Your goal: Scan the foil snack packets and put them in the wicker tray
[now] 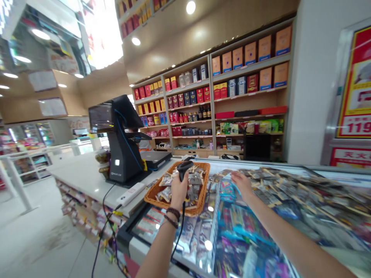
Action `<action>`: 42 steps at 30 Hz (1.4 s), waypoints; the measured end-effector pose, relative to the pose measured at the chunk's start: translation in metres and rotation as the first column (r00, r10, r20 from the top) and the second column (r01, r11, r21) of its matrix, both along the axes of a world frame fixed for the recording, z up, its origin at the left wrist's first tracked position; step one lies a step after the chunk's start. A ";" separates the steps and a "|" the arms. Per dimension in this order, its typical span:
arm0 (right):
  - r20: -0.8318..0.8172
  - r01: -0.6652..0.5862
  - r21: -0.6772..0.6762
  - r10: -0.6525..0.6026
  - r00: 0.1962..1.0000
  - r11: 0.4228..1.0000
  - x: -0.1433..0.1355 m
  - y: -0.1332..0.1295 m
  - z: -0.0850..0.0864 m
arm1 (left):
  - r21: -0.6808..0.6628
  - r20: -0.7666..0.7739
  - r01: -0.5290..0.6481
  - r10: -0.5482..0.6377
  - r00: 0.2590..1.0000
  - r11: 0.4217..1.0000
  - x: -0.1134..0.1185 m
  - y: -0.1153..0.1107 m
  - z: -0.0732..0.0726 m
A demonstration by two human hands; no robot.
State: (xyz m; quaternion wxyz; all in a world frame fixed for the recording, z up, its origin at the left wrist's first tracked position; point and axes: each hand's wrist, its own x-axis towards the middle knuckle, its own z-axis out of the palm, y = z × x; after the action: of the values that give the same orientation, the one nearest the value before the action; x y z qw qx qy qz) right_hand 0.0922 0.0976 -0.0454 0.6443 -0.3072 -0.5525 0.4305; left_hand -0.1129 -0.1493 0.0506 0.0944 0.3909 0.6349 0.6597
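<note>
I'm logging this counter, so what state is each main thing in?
Black plastic handheld scanner: held head-up by the left hand, cable attached.
Glossy blue plastic packet: lying at the right hand; sealed or open, unclear.
Brown woven basket: filled with small packets.
Black plastic countertop terminal: upright; screen contents unreadable.

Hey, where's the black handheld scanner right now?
The scanner is in your left hand, near the middle of the head view, seen against the wicker basket, right of the black checkout terminal.
</note>
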 end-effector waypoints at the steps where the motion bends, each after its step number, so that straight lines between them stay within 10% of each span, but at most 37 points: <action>1: 0.035 0.049 -0.030 -0.048 0.998 0.998 0.029 0.002 -0.005 | 0.011 0.009 0.050 -0.050 0.999 0.999 0.013 0.007 -0.001; 8: 0.414 0.413 0.000 -0.376 0.829 0.911 0.181 -0.014 -0.022 | 0.039 0.080 0.314 -0.316 0.945 0.949 0.105 0.054 -0.019; 16: 0.864 0.476 0.186 -0.374 0.338 0.859 0.172 -0.039 -0.024 | -0.101 0.151 0.409 -0.392 0.907 0.907 0.157 0.074 -0.064; 26: 0.267 0.286 -0.049 -0.263 0.927 0.957 0.164 -0.035 -0.034 | -0.176 0.048 0.453 -0.452 0.891 0.874 0.161 0.075 -0.078; 33: -0.041 0.217 -0.127 -0.224 0.974 0.968 0.149 -0.046 -0.026 | -0.182 0.012 0.484 -0.491 0.871 0.856 0.168 0.064 -0.068; 42: 0.041 0.241 -0.068 -0.239 0.970 0.968 0.129 -0.059 -0.017 | -0.219 -0.028 0.473 -0.490 0.871 0.854 0.167 0.064 -0.067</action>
State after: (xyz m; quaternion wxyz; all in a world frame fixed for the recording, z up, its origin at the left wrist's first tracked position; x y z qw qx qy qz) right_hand 0.2213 0.0387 -0.0627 0.6711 -0.4018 -0.5057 0.3639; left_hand 0.0545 -0.0850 -0.0164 0.2697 0.5525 0.5848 0.5291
